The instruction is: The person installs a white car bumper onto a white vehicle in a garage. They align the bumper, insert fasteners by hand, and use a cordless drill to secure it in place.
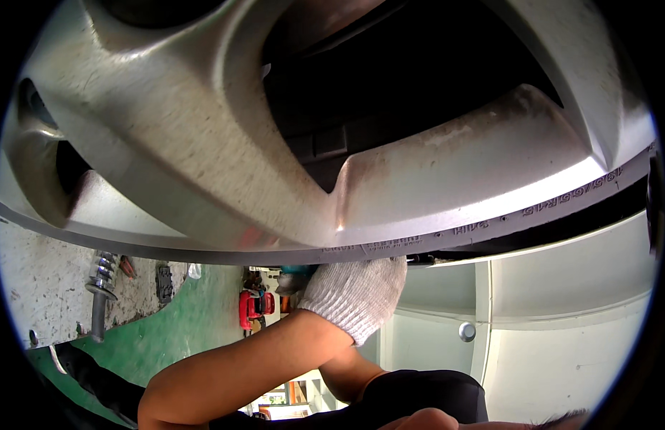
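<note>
A silver alloy wheel with broad spokes fills the upper part of the view, very close. Its dark tyre curves along below the rim. My left hand, in a whitish knitted glove, reaches up behind the tyre's lower edge, which hides its fingers. I cannot see what it holds, if anything. A teal and dark tool shows partly beside the glove, just under the tyre. Another bare arm runs from the black sleeve up behind my left wrist; my right hand is hidden.
At the left, a worn pale panel bears a coil spring on a rod and a small black part. Beyond lies a green floor with a red machine. White panelling with a round fitting stands at the right.
</note>
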